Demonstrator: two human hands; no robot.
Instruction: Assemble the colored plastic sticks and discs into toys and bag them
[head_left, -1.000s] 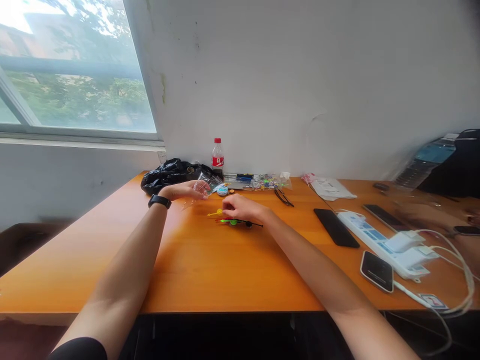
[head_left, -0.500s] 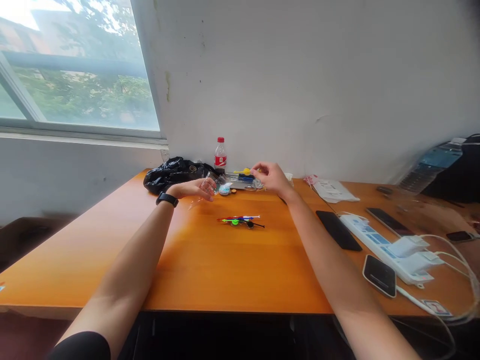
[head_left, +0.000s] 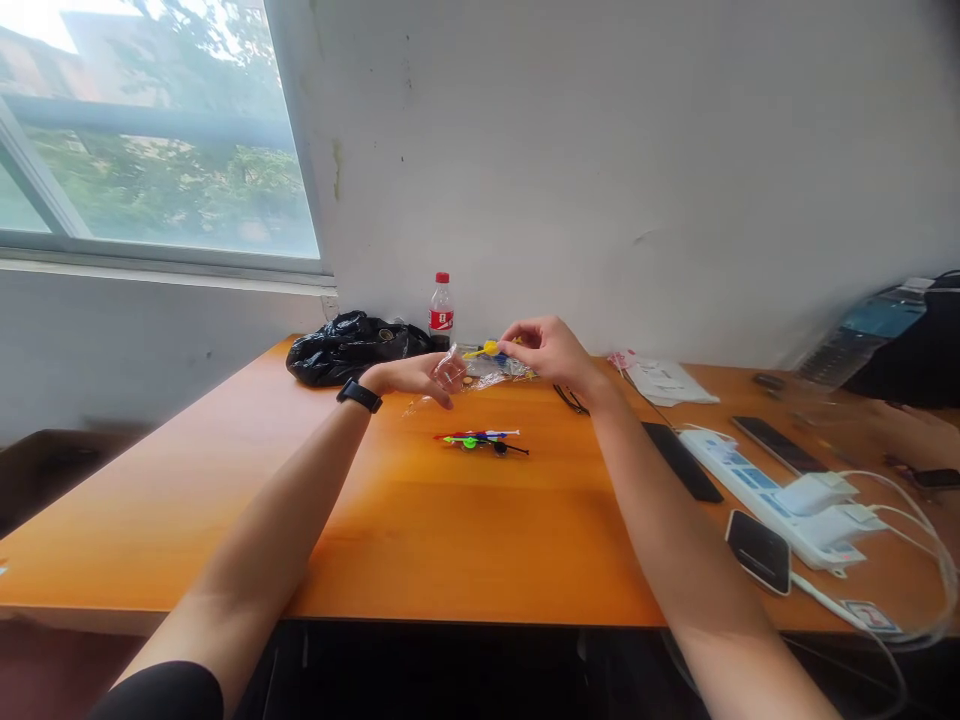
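My left hand, with a black band on its wrist, is closed on a clear plastic bag above the far part of the table. Beside it my right hand pinches a small yellow plastic piece, a round disc with a thin stem pointing left. The stem's tip is at the bag; I cannot tell if it is inside. Below the hands, several similar plastic pieces in green, red, blue, white and black lie bunched on the wooden table.
A black plastic bag and a cola bottle stand at the back. On the right are a white power strip with chargers, phones, cables and white paper. A co-worker's hand shows at the far right.
My left hand has moved right with the clear bag, closer to my right hand. The yellow piece has shifted slightly and now meets the bag. The coloured pieces on the table have not moved.
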